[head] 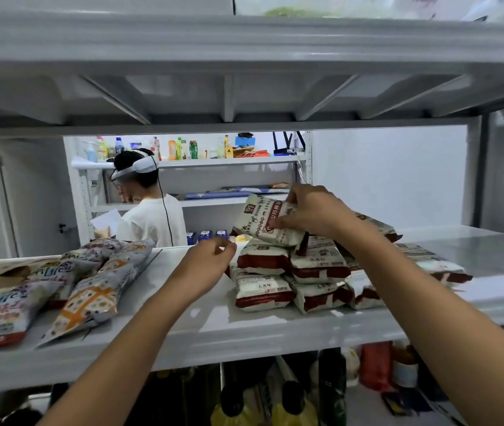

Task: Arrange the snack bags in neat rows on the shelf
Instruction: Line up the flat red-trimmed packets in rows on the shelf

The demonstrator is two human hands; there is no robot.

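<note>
White shelf (201, 321) boards run wide, with another board low overhead. The right hand (312, 210) pinches a red and white snack bag (267, 221) and holds it up, tilted, over a pile of the same bags (293, 281). The left hand (210, 256) is loosely curled and holds nothing, just left of the pile, near the back edge. Bare shelf lies under the left arm. More colourful bags (91, 287) lie far left of it.
</note>
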